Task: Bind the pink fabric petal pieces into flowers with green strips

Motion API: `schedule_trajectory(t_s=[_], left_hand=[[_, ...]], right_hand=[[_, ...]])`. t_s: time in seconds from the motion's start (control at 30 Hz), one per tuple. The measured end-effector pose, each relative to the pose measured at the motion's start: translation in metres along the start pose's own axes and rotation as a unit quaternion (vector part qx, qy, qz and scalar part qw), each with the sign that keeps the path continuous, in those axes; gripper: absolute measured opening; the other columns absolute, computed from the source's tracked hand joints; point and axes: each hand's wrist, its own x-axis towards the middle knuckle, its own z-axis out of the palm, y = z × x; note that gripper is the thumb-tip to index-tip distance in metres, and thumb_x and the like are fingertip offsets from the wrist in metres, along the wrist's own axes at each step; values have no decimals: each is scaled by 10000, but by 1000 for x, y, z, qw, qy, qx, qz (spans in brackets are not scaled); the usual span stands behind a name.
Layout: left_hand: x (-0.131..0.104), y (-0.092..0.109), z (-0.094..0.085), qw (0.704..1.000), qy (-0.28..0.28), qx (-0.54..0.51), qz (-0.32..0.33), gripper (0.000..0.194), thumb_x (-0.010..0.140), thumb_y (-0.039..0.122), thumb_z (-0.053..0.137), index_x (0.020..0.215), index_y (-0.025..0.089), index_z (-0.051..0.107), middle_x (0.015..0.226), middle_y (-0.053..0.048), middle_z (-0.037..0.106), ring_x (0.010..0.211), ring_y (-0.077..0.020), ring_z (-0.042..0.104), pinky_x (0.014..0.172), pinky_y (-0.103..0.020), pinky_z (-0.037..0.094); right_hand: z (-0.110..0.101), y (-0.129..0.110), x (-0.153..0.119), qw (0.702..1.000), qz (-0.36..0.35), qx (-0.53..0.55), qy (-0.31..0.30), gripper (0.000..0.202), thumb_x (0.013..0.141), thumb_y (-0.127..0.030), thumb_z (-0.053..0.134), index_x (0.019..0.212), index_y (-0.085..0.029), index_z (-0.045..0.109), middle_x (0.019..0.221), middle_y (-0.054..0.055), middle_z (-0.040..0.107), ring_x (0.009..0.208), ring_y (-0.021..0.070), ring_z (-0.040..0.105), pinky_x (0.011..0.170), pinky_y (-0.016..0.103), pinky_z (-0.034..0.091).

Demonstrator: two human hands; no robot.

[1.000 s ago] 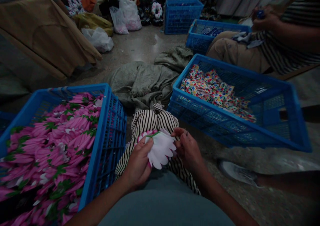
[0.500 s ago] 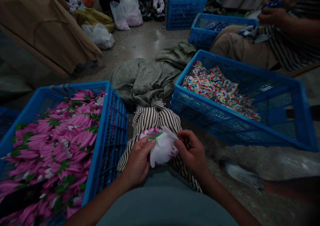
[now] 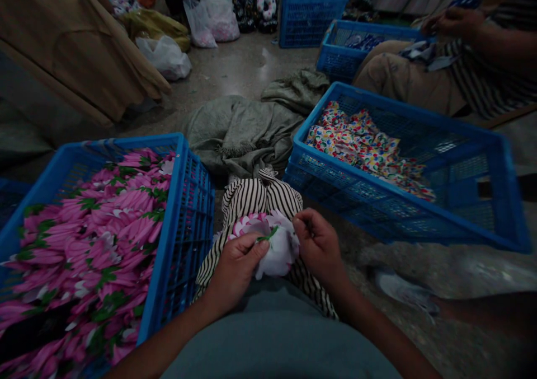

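A fabric flower (image 3: 277, 253), white on the side facing me with pink-edged petals and a bit of green near its middle, is held over my lap. The thumb and fingers of my left hand (image 3: 239, 261) pinch it from the left. My right hand (image 3: 318, 242) is at the flower's right edge, its fingertips pressed together; whatever sits between them is too small to make out. Beneath the flower lies black-and-white striped cloth (image 3: 245, 197) across my legs.
A blue crate (image 3: 181, 200) of pink and green fabric pieces (image 3: 113, 222) stands at left. Another blue crate (image 3: 335, 169) at right holds colourful dotted cloth (image 3: 361, 144). Grey-green sacking (image 3: 247, 124) lies ahead. A co-worker (image 3: 461, 76) sits at the far right; a shoe (image 3: 403, 289) is nearer.
My right hand has drawn slightly up, its fingers closing together. My left thumb has shifted inward over the green part, and the flower has turned a little.
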Motion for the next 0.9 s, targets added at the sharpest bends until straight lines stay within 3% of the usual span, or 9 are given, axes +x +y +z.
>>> schedule_trajectory(t_s=[0.07,0.13,0.23,0.4,0.47,0.53,0.63,0.77,0.9], left_hand=[[1,-4,1,999,3,-46,-15,284,744,365,572,865,123,660,573,-3,559,486,-100,438,483,-214,329],[2,-6,3,997,7,-79,-20,292,733,363,586,882,122,659,554,-1,556,467,-95,429,477,-213,320],[1,-6,4,995,3,-102,-18,250,732,345,595,835,129,667,528,12,537,460,-87,411,482,-211,306],[-2,-2,5,993,-28,-117,-22,161,743,277,596,709,130,653,586,5,534,539,-94,441,509,-198,328],[-3,-1,6,987,-45,-152,-33,126,741,245,601,710,132,648,587,5,541,546,-94,464,527,-196,352],[-3,0,7,974,-43,-216,-44,105,731,226,610,767,138,653,624,-9,589,578,-111,520,565,-210,391],[0,3,9,954,-13,-295,-54,150,720,209,620,846,137,657,742,-52,661,684,-157,598,655,-250,446],[5,4,10,942,19,-331,-55,248,729,172,611,975,149,631,857,-72,685,808,-190,625,771,-296,468],[5,3,9,941,30,-332,-53,348,742,172,600,1089,189,579,943,-70,680,844,-193,632,811,-314,472]], right_hand=[[-7,-1,1,1000,-10,-10,-20,83,789,-151,468,719,-185,498,650,-16,479,581,119,447,533,229,337],[-11,-3,0,995,-46,-13,-93,41,762,-159,529,792,-186,526,705,-7,504,600,117,465,544,228,347],[-10,-6,-4,982,-88,-23,-167,201,734,-162,573,931,-196,551,806,20,525,650,127,496,574,241,366],[-4,-7,3,976,-87,26,-197,112,739,-93,499,753,-188,556,714,5,496,671,138,479,587,250,352],[-5,-2,11,983,-52,49,-169,109,742,-102,493,676,-178,535,664,-5,478,638,129,458,576,245,338],[-10,7,17,993,32,73,-85,115,752,-147,511,640,-172,518,621,-18,457,586,113,422,547,234,321],[-18,23,16,960,194,202,7,152,778,-277,537,669,-176,508,530,-59,381,459,76,319,443,199,256],[-19,31,-3,870,301,388,-37,276,764,-440,542,758,-164,551,515,-70,376,378,44,223,360,181,133],[-9,23,-16,838,299,448,-85,401,753,-524,501,866,-149,586,490,-59,407,368,51,225,359,182,141]])
